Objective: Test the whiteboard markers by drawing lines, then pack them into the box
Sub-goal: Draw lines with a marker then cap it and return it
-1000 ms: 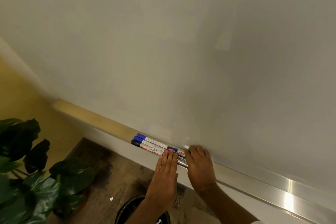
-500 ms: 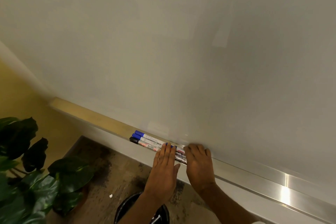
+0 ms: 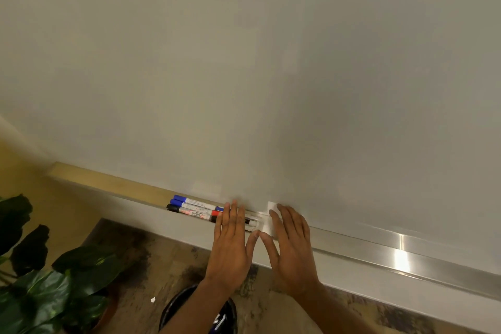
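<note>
Lying flat, the left hand (image 3: 230,247) covered the right ends of the markers (image 3: 195,208) (fingers straight, gripping nothing); the right hand (image 3: 291,249), equally flat, lay beside it over the tray (image 3: 379,245), below the whiteboard (image 3: 271,62).

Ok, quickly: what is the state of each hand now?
Left hand: open, straight fingers over the whiteboard markers, gripping none.
Right hand: open, fingers spread, holding nothing.

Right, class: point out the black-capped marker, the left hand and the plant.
black-capped marker (image 3: 193,214): head view, on its labelled barrel.
left hand (image 3: 230,249): head view, back of the hand.
plant (image 3: 89,263): head view, a large leaf.
</note>
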Available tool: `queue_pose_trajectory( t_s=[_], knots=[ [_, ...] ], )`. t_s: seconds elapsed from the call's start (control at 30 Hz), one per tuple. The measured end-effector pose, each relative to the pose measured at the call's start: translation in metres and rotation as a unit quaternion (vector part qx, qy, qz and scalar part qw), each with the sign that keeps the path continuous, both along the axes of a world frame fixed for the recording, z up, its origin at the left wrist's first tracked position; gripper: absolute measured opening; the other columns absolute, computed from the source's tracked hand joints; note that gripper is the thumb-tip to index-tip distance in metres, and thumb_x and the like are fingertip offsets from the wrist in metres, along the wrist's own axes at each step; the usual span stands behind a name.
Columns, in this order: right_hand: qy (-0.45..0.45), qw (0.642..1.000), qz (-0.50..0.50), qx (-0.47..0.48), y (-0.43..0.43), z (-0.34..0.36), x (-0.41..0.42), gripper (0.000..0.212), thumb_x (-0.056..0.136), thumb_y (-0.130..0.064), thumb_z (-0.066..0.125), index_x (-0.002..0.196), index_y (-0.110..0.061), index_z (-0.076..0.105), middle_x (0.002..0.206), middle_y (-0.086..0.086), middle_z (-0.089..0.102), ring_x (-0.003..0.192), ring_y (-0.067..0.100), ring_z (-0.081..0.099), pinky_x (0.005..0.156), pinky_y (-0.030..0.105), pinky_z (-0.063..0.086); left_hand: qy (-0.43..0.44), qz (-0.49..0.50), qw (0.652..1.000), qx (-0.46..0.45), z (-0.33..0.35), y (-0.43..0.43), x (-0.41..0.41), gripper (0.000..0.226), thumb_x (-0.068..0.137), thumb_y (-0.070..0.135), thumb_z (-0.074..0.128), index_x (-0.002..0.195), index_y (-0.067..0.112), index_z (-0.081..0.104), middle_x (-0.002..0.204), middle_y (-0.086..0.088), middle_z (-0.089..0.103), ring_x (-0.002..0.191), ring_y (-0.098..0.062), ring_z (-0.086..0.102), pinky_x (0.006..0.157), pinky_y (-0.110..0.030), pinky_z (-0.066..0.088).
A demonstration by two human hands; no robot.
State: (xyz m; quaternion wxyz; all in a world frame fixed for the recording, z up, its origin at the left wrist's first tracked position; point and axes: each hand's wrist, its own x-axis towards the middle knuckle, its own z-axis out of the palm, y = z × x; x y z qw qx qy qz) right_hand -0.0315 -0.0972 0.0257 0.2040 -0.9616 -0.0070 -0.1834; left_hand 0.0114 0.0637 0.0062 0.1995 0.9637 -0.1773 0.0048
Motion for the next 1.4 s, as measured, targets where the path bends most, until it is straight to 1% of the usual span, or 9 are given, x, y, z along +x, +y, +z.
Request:
queue_pose_trajectory(
  t_s=[0.13, 0.2, 0.37, 0.43, 0.6, 0.77, 0.93, 1.17, 1.4],
  knots=[
    [0.019, 0.999, -0.024, -0.009, -0.03, 0.022, -0.029, 0.066, 0.099, -0.061, 0.033, 0.151, -0.02, 0.032, 0.161, 0.002, 0.022, 0.15, 0.02, 0.014, 0.12, 0.044, 0.017, -0.015, 0.002, 1.0, 0.024, 0.013, -0.026, -0.023, 0.077, 0.103, 0.068, 0.003, 0.162, 0.02, -0.013, 0.169, 0.002, -0.022, 0.156, -0.016, -0.02, 0.125, -0.033, -0.015],
    [0.022, 0.999, -0.032, -0.016, -0.049, 0.034, -0.045, 0.069, 0.099, -0.062, 0.03, 0.152, -0.019, 0.03, 0.162, 0.003, 0.018, 0.15, 0.022, 0.012, 0.119, 0.045, 0.016, -0.024, 0.008, 0.999, 0.022, 0.022, -0.042, -0.037, 0.077, 0.105, 0.066, 0.011, 0.163, 0.02, -0.009, 0.171, 0.0, -0.015, 0.157, -0.018, -0.015, 0.125, -0.033, -0.013],
    [0.013, 0.998, -0.052, -0.04, -0.101, 0.059, -0.089, 0.07, 0.098, -0.062, 0.034, 0.153, -0.019, 0.026, 0.164, 0.003, 0.01, 0.151, 0.022, 0.008, 0.12, 0.044, 0.011, -0.048, 0.017, 0.999, 0.017, 0.046, -0.088, -0.074, 0.08, 0.103, 0.07, 0.012, 0.163, 0.022, -0.007, 0.172, -0.002, -0.008, 0.159, -0.023, -0.004, 0.123, -0.041, 0.006],
    [0.012, 0.997, -0.063, -0.049, -0.122, 0.065, -0.107, 0.071, 0.097, -0.061, 0.037, 0.154, -0.02, 0.026, 0.164, 0.002, 0.008, 0.151, 0.022, 0.007, 0.121, 0.045, 0.009, -0.062, 0.011, 0.998, 0.025, 0.058, -0.106, -0.09, 0.08, 0.103, 0.071, 0.01, 0.163, 0.022, -0.007, 0.172, -0.002, -0.008, 0.159, -0.023, -0.004, 0.122, -0.043, 0.007],
    [0.004, 0.994, -0.095, -0.056, -0.165, 0.086, -0.146, 0.071, 0.098, -0.063, 0.032, 0.154, -0.02, 0.023, 0.164, 0.003, 0.007, 0.151, 0.023, 0.005, 0.119, 0.048, 0.013, -0.092, -0.01, 0.995, 0.035, 0.089, -0.149, -0.122, 0.08, 0.104, 0.068, 0.009, 0.164, 0.015, 0.002, 0.172, -0.005, -0.01, 0.158, -0.024, -0.005, 0.123, -0.043, 0.004],
    [-0.007, 0.99, -0.128, -0.058, -0.189, 0.102, -0.172, 0.071, 0.098, -0.061, 0.035, 0.154, -0.019, 0.024, 0.164, 0.004, 0.007, 0.151, 0.023, 0.004, 0.119, 0.051, 0.018, -0.108, -0.052, 0.992, 0.04, 0.113, -0.18, -0.144, 0.081, 0.103, 0.068, 0.002, 0.163, 0.014, -0.002, 0.171, -0.006, -0.016, 0.158, -0.023, -0.013, 0.125, -0.044, -0.002],
    [-0.023, 0.985, -0.165, -0.044, -0.196, 0.109, -0.188, 0.073, 0.098, -0.064, 0.025, 0.153, -0.016, 0.028, 0.163, 0.007, 0.01, 0.151, 0.025, 0.005, 0.118, 0.053, 0.02, -0.11, -0.078, 0.99, 0.036, 0.123, -0.199, -0.154, 0.082, 0.102, 0.069, 0.001, 0.163, 0.014, -0.004, 0.17, -0.007, -0.016, 0.157, -0.023, -0.017, 0.126, -0.044, -0.003],
    [-0.003, 0.974, -0.224, -0.038, -0.211, 0.101, -0.213, 0.072, 0.098, -0.065, 0.026, 0.152, -0.019, 0.028, 0.164, 0.005, 0.01, 0.151, 0.023, 0.002, 0.121, 0.051, 0.013, -0.121, -0.112, 0.986, 0.039, 0.116, -0.226, -0.158, 0.081, 0.104, 0.066, 0.007, 0.164, 0.012, 0.004, 0.171, -0.009, -0.007, 0.158, -0.025, -0.009, 0.125, -0.044, -0.001],
    [0.033, 0.96, -0.273, -0.053, -0.282, 0.077, -0.244, 0.062, 0.102, -0.056, 0.024, 0.151, -0.02, 0.03, 0.163, 0.004, 0.012, 0.151, 0.02, 0.0, 0.122, 0.046, 0.003, -0.115, -0.13, 0.984, 0.028, 0.105, -0.269, -0.18, 0.079, 0.105, 0.064, 0.005, 0.163, 0.012, 0.004, 0.171, -0.01, -0.007, 0.158, -0.025, -0.01, 0.125, -0.044, 0.0]
  ],
)
